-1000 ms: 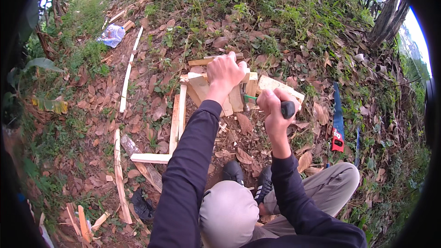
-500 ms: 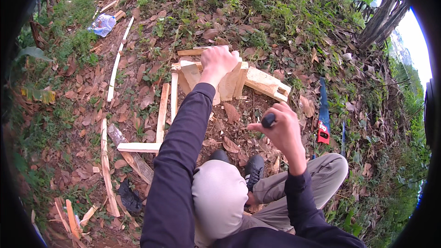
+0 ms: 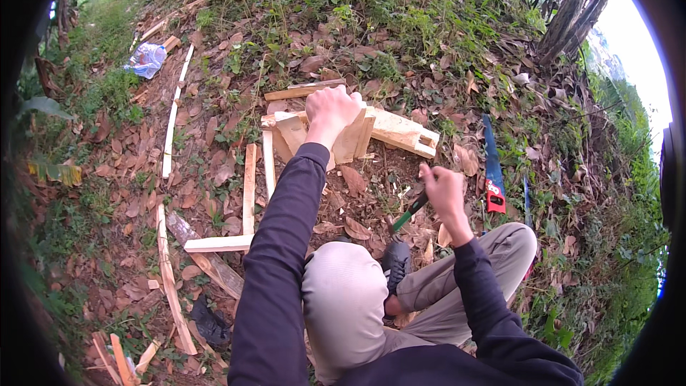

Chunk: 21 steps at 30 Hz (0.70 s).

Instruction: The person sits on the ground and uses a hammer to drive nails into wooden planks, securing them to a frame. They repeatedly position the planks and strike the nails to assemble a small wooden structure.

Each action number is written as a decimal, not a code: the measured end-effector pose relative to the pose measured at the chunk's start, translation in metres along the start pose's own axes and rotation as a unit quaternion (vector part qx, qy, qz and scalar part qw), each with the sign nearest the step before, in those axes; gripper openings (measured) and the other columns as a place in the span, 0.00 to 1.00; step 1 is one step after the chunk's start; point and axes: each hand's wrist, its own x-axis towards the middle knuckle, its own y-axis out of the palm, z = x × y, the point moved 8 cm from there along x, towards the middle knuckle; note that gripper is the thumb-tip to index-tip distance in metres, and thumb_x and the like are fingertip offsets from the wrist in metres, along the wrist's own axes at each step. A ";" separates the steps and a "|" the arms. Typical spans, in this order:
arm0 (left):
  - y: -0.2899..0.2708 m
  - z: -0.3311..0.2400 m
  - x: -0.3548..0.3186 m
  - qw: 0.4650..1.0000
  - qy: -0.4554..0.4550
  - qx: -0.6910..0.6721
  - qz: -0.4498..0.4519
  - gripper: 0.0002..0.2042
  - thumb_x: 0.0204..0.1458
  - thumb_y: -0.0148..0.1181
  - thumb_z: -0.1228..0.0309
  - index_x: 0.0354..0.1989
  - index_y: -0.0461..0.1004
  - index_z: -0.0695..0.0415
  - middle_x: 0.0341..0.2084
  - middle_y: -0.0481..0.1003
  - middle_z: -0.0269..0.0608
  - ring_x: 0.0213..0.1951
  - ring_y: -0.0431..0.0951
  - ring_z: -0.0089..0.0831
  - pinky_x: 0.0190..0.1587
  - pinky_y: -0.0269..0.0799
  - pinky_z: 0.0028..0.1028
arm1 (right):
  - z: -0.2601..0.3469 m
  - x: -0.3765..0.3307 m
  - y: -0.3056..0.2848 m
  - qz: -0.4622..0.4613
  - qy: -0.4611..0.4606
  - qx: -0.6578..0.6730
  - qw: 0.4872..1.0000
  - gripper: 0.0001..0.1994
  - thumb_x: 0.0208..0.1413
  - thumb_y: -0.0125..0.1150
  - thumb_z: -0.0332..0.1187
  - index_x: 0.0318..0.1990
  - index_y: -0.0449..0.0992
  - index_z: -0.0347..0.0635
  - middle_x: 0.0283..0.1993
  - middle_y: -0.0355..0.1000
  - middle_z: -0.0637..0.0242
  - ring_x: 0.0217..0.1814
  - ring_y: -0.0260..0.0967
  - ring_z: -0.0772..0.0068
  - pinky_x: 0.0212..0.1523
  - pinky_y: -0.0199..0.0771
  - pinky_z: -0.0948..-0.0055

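My left hand [image 3: 334,112] is closed over the top of a pale wooden frame [image 3: 349,144] made of joined boards; its fingertips are hidden. In my right hand [image 3: 444,193], over the ground to the right of my knees, is a hammer [image 3: 410,215] with a black and green handle. The hammer's head end points down and left, close to my shoe, apart from the wood. Beside the frame, on its right, a thick wooden piece [image 3: 404,132] with a slot cut in its end lies on the leaves.
A handsaw [image 3: 494,164] with a red handle lies to the right. Wooden strips [image 3: 249,189] and a weathered board [image 3: 207,257] lie at the left, near a black plastic bag [image 3: 210,320]. Farther off is a clear plastic bag [image 3: 147,61]. Dry leaves and grass cover the slope.
My right hand has turned, and the hammer has swung so that its green shaft now shows pointing down and left. My left hand stays on the frame. The whole view has shifted slightly.
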 end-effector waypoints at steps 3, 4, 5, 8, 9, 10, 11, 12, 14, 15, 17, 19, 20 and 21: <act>0.004 0.003 -0.007 0.999 -0.010 0.002 0.041 0.26 0.59 0.41 0.51 0.46 0.81 0.57 0.41 0.82 0.53 0.45 0.83 0.47 0.49 0.77 0.44 | -0.050 -0.021 -0.034 -0.014 0.240 0.186 0.953 0.18 0.61 0.65 0.40 0.26 0.80 0.33 0.14 0.71 0.66 0.14 0.68 0.79 0.14 0.65 0.74; 0.002 -0.001 -0.004 0.999 -0.006 0.002 0.046 0.26 0.59 0.40 0.51 0.47 0.81 0.57 0.42 0.82 0.53 0.45 0.83 0.47 0.49 0.76 0.44 | -0.072 -0.033 -0.030 0.064 0.226 0.268 0.934 0.16 0.62 0.64 0.40 0.39 0.80 0.30 0.19 0.72 0.66 0.15 0.68 0.76 0.13 0.66 0.75; 0.003 0.000 -0.001 0.999 -0.005 0.007 0.049 0.27 0.59 0.40 0.51 0.47 0.81 0.57 0.42 0.82 0.54 0.46 0.83 0.47 0.50 0.76 0.44 | -0.055 -0.053 -0.022 0.181 0.239 0.332 0.894 0.16 0.64 0.62 0.37 0.47 0.75 0.30 0.23 0.72 0.65 0.17 0.69 0.76 0.14 0.67 0.76; 0.007 -0.003 -0.003 0.998 0.001 0.018 0.065 0.27 0.60 0.38 0.52 0.48 0.80 0.58 0.44 0.81 0.54 0.47 0.82 0.48 0.52 0.75 0.45 | 0.003 -0.123 0.015 0.425 0.293 0.543 0.662 0.22 0.68 0.51 0.29 0.65 0.60 0.31 0.33 0.71 0.63 0.24 0.72 0.73 0.20 0.73 0.73; 0.008 -0.006 -0.003 0.997 0.002 0.022 0.069 0.27 0.60 0.38 0.52 0.48 0.80 0.58 0.44 0.81 0.54 0.48 0.82 0.48 0.52 0.75 0.45 | 0.014 -0.128 0.029 0.431 0.267 0.587 0.631 0.18 0.71 0.46 0.33 0.62 0.62 0.32 0.33 0.68 0.65 0.25 0.70 0.75 0.21 0.73 0.72; 0.009 -0.007 -0.003 0.997 0.001 0.027 0.072 0.27 0.60 0.37 0.52 0.48 0.80 0.58 0.44 0.81 0.54 0.48 0.82 0.49 0.52 0.75 0.45 | 0.012 -0.130 0.046 0.406 0.330 0.542 0.658 0.15 0.72 0.43 0.38 0.55 0.65 0.35 0.31 0.66 0.69 0.19 0.63 0.79 0.18 0.68 0.73; 0.010 -0.007 -0.002 0.996 0.000 0.034 0.082 0.27 0.61 0.36 0.52 0.50 0.80 0.57 0.45 0.81 0.54 0.50 0.81 0.49 0.53 0.74 0.45 | 0.010 -0.131 0.067 0.399 0.369 0.570 0.616 0.14 0.73 0.43 0.40 0.50 0.65 0.37 0.30 0.65 0.70 0.18 0.60 0.80 0.17 0.65 0.73; 0.010 -0.011 -0.005 0.996 -0.001 0.033 0.084 0.27 0.60 0.36 0.52 0.50 0.79 0.57 0.46 0.81 0.54 0.50 0.81 0.48 0.54 0.74 0.45 | 0.007 -0.134 0.083 0.388 0.409 0.595 0.573 0.14 0.73 0.42 0.42 0.45 0.66 0.39 0.29 0.64 0.70 0.17 0.58 0.81 0.17 0.62 0.74; 0.005 -0.014 -0.006 0.996 -0.008 0.032 0.080 0.28 0.60 0.36 0.52 0.51 0.79 0.57 0.46 0.81 0.54 0.51 0.81 0.48 0.54 0.73 0.45 | 0.031 -0.132 0.102 0.344 0.441 0.580 0.592 0.15 0.73 0.42 0.43 0.43 0.65 0.40 0.27 0.63 0.72 0.15 0.55 0.81 0.15 0.57 0.75; 0.006 -0.007 -0.008 0.996 -0.019 0.032 0.083 0.28 0.60 0.36 0.52 0.52 0.78 0.57 0.46 0.81 0.54 0.51 0.80 0.48 0.55 0.73 0.45 | 0.053 -0.124 0.098 0.346 0.427 0.583 0.599 0.16 0.74 0.40 0.43 0.41 0.63 0.39 0.26 0.61 0.72 0.15 0.56 0.80 0.16 0.65 0.72; 0.006 -0.012 -0.009 0.995 -0.017 0.034 0.096 0.28 0.60 0.36 0.52 0.52 0.78 0.56 0.47 0.81 0.54 0.51 0.80 0.48 0.55 0.73 0.45 | 0.075 -0.102 0.082 0.338 0.395 0.601 0.607 0.16 0.74 0.40 0.44 0.41 0.63 0.39 0.25 0.60 0.72 0.15 0.56 0.78 0.18 0.70 0.69; 0.008 -0.013 -0.010 0.994 -0.016 0.033 0.101 0.28 0.59 0.36 0.52 0.52 0.78 0.56 0.47 0.81 0.54 0.51 0.80 0.48 0.55 0.73 0.45 | 0.085 -0.085 0.080 0.329 0.394 0.641 0.571 0.15 0.73 0.40 0.43 0.41 0.62 0.39 0.25 0.59 0.72 0.16 0.57 0.77 0.21 0.76 0.65; 0.008 -0.013 -0.011 0.994 -0.015 0.030 0.099 0.28 0.59 0.36 0.52 0.52 0.78 0.56 0.46 0.81 0.54 0.51 0.80 0.48 0.55 0.73 0.45 | 0.088 -0.080 0.080 0.322 0.407 0.669 0.532 0.15 0.73 0.40 0.43 0.42 0.61 0.39 0.25 0.60 0.71 0.16 0.58 0.76 0.23 0.78 0.63; 0.006 -0.011 -0.011 0.995 -0.017 0.026 0.095 0.28 0.59 0.36 0.52 0.52 0.78 0.56 0.46 0.81 0.54 0.51 0.80 0.48 0.54 0.73 0.45 | 0.097 -0.074 0.079 0.330 0.402 0.705 0.483 0.13 0.73 0.41 0.42 0.43 0.60 0.40 0.26 0.60 0.70 0.18 0.60 0.75 0.22 0.77 0.64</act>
